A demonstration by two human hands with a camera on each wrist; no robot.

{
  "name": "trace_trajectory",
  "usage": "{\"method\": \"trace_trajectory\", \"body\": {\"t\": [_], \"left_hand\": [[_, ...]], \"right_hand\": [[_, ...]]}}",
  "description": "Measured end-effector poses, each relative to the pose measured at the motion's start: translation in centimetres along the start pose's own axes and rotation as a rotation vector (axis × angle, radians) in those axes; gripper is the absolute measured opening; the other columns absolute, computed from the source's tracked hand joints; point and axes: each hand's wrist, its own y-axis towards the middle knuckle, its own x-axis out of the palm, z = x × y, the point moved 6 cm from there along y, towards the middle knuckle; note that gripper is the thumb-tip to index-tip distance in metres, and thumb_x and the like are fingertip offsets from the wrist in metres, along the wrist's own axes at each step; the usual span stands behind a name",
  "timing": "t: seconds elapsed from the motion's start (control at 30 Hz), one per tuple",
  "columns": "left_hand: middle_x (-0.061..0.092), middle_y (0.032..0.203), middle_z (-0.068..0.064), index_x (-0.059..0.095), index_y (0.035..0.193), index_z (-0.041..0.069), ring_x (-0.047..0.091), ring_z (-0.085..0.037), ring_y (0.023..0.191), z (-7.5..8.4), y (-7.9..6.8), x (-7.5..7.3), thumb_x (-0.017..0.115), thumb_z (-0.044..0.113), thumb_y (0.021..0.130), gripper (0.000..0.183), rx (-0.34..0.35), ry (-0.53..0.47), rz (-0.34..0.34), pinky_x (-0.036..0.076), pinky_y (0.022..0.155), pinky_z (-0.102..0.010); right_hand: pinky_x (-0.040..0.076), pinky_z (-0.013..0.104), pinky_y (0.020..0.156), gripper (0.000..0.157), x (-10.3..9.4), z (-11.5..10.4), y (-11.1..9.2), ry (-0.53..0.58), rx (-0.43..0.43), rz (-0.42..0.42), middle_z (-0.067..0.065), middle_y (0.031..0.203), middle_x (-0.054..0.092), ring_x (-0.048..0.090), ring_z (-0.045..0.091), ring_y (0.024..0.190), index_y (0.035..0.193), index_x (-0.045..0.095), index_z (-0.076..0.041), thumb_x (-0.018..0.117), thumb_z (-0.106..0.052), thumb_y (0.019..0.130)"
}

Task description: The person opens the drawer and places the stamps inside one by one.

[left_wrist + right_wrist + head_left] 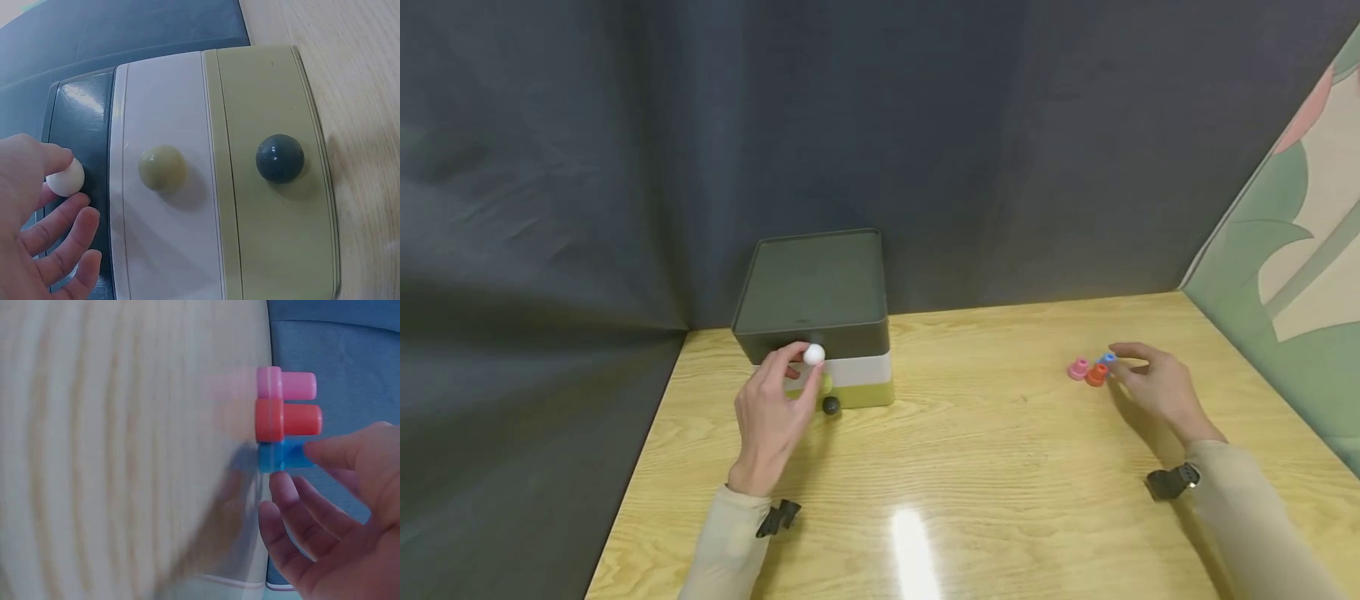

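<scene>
A dark curtain (962,150) fills the 12 o'clock side, behind the wooden worktop (955,450). A patterned panel (1285,283) stands at 2 to 3 o'clock. At the worktop's 10 o'clock sits a three-tier drawer box (820,279), with a dark drawer front (84,100) on top, a white one in the middle and a green one at the bottom.

The left sleeve (727,537) enters from 7 o'clock, and the left hand (775,408) points toward 1 o'clock, back of the hand up. Its grip is narrow, thumb and a finger pinching the white knob on the top front; the remaining fingers fan out, slightly bent. The right sleeve (1243,508) enters from 4 to 5 o'clock, and the right hand (1165,396) points toward 10 o'clock, low over the worktop. Its thumb tip overlaps the blue peg (1108,358), the other fingers bent around it; whether this grip is closed on the peg I cannot tell.

The three pegs stand upright in a cluster at the worktop's 2 o'clock: beside the red peg (1097,375), blue lies toward 1 to 2 o'clock and the pink peg (1078,368) toward 9 to 10.

Smallest are the round knobs: the white knob (813,354) in the left grip, then the yellowish knob (162,169) and black knob (280,159), toward 5 to 6 o'clock of it in the head view.
</scene>
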Motion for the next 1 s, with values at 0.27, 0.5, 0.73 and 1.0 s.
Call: {"method": "trace_trajectory", "body": {"t": [0.27, 0.5, 0.73, 1.0], "left_hand": [[0.078, 0.096, -0.008, 0.075, 0.116, 0.011, 0.072, -0.025, 0.076, 0.4, 0.3, -0.1, 0.083, 0.024, 0.093, 0.027, 0.005, 0.008, -0.004, 0.051, 0.057, -0.039], [0.077, 0.092, -0.009, 0.075, 0.115, 0.009, 0.07, -0.025, 0.073, 0.5, -0.4, -0.7, 0.083, 0.024, 0.092, 0.029, 0.002, 0.015, 0.004, 0.049, 0.056, -0.035], [0.077, 0.092, -0.007, 0.075, 0.117, 0.011, 0.07, -0.021, 0.074, 1.0, -1.6, -1.3, 0.084, 0.022, 0.091, 0.029, 0.003, 0.028, 0.013, 0.047, 0.056, -0.032], [0.076, 0.089, -0.008, 0.075, 0.113, 0.009, 0.069, -0.02, 0.071, 1.5, -3.2, -2.0, 0.085, 0.018, 0.088, 0.029, 0.04, 0.024, 0.024, 0.048, 0.054, -0.032]], "right_hand": [[0.046, 0.013, 0.068, 0.045, 0.2, 0.7, 0.7, 0.019, -0.012, -0.014, 0.036, 0.139, 0.063, 0.069, 0.058, 0.113, 0.14, 0.064, 0.003, 0.063, -0.028, 0.108], [0.048, 0.022, 0.074, 0.048, 0.4, 1.0, 0.8, 0.029, 0.007, -0.037, 0.035, 0.141, 0.062, 0.068, 0.058, 0.115, 0.141, 0.064, 0.001, 0.062, -0.033, 0.108], [0.053, 0.035, 0.079, 0.05, 0.7, 1.5, 0.4, 0.025, 0.039, -0.042, 0.034, 0.142, 0.062, 0.068, 0.057, 0.117, 0.143, 0.063, 0.0, 0.061, -0.036, 0.109], [0.055, 0.066, 0.09, 0.052, 0.8, 1.4, 0.2, 0.032, 0.045, -0.054, 0.037, 0.144, 0.059, 0.065, 0.06, 0.119, 0.144, 0.062, 0.002, 0.06, -0.037, 0.109]]}}
